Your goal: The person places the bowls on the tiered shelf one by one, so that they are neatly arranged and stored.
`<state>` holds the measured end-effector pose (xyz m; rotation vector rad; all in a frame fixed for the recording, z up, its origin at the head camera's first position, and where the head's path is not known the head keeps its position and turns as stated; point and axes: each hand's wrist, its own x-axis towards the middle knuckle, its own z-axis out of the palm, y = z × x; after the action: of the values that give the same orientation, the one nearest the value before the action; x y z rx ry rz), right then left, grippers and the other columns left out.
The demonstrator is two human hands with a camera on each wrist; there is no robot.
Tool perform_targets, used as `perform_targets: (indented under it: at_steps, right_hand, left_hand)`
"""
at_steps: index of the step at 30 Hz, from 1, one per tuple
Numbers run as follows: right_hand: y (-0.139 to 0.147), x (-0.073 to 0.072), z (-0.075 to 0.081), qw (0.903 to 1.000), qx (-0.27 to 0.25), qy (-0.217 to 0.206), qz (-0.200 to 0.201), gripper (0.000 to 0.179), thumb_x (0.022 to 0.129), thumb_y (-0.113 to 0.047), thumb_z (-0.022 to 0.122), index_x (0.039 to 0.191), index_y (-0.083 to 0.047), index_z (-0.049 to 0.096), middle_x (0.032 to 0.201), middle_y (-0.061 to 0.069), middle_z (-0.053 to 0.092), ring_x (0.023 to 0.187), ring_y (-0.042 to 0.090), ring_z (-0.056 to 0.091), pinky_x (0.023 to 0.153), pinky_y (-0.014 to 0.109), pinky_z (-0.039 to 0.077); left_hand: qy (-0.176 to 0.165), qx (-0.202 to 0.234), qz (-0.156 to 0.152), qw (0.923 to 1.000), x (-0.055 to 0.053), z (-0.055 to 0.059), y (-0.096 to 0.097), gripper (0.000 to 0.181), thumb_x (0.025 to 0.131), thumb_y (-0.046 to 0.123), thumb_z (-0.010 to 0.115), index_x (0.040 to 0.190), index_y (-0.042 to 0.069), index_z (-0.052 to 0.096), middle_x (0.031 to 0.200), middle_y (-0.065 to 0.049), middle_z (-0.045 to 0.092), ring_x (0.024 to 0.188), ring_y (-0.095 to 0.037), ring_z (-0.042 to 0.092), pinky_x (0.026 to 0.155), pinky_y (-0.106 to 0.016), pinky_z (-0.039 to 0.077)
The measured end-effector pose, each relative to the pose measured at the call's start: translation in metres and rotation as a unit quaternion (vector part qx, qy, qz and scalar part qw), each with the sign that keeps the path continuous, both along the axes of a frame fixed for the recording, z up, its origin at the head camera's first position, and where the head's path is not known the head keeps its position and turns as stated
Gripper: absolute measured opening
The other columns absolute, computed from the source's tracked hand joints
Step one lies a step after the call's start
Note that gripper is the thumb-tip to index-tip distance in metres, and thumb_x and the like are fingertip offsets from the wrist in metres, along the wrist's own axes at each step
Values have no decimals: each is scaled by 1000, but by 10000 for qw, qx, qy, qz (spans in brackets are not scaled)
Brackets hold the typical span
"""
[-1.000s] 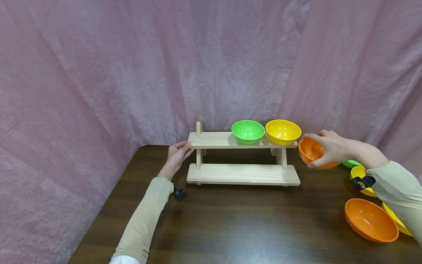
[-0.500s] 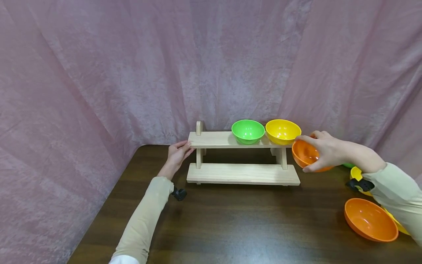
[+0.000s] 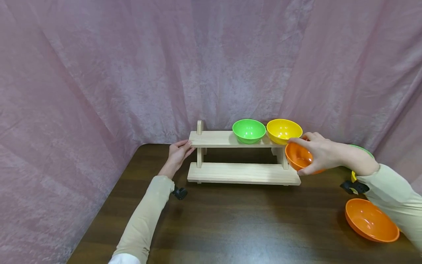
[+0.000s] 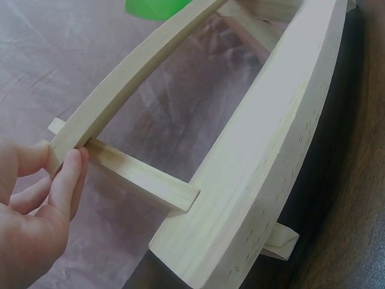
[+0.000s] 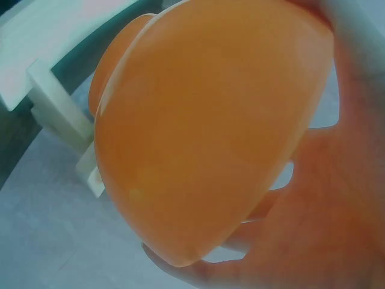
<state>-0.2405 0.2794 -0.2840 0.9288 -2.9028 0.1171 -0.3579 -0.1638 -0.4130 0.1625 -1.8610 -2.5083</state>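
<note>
My left hand (image 3: pixel 176 156) pinches the left end of a two-tier wooden shelf's upper board (image 3: pixel 212 138); the left wrist view shows thumb and fingers around the board end (image 4: pixel 69 141). A small orange bowl (image 3: pixel 298 157) is gripped by the rim in my right hand (image 3: pixel 324 151), tilted and held just off the shelf's right end. The right wrist view is mostly filled by the bowl's outer side (image 5: pixel 204 126). On the upper board's right half sit a green bowl (image 3: pixel 248 131) and a yellow bowl (image 3: pixel 284 131), side by side.
The lower board (image 3: pixel 242 173) bears nothing. A larger orange bowl (image 3: pixel 370 221) stands on the dark wooden table (image 3: pixel 230 227) at front right. Parts of green (image 3: pixel 362 149) and yellow bowls show behind the right arm. A pink curtain (image 3: pixel 158 66) hangs behind.
My right hand has moved left with the orange bowl, from beside the shelf to its right end, overlapping the front of the yellow bowl's edge in view. My left hand stays put.
</note>
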Motion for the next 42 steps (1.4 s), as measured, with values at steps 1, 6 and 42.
perform_targets:
  at_steps: [1, 6, 42]
  right_hand:
    - [-2, 0, 0, 10000, -39, 29, 73, 93, 59, -52, 87, 133, -8, 50, 112, 22, 52, 104, 38, 49, 80, 49, 53]
    - [-12, 3, 1, 9997, -128, -48, 214, 92, 61, -54, 85, 133, -10, 51, 113, 20, 52, 104, 36, 48, 78, 47, 53]
    - [-57, -8, -15, 9967, -104, -40, 801, 92, 63, -51, 84, 140, -16, 49, 118, 18, 51, 107, 33, 50, 79, 50, 52]
  left_hand:
    - [-7, -9, 4, 10000, 0, 0, 0, 44, 98, 1, 52, 139, -11, 42, 133, -21, 45, 88, -6, 64, 91, -19, 57]
    - [-11, 0, 46, 10000, 0, 0, 1, 43, 98, 1, 52, 138, -12, 43, 130, -19, 47, 84, -5, 64, 94, -22, 56]
    - [23, -86, 77, 9999, 2, -1, 4, 44, 98, 2, 52, 139, -11, 41, 134, -21, 46, 102, -14, 61, 100, -25, 53]
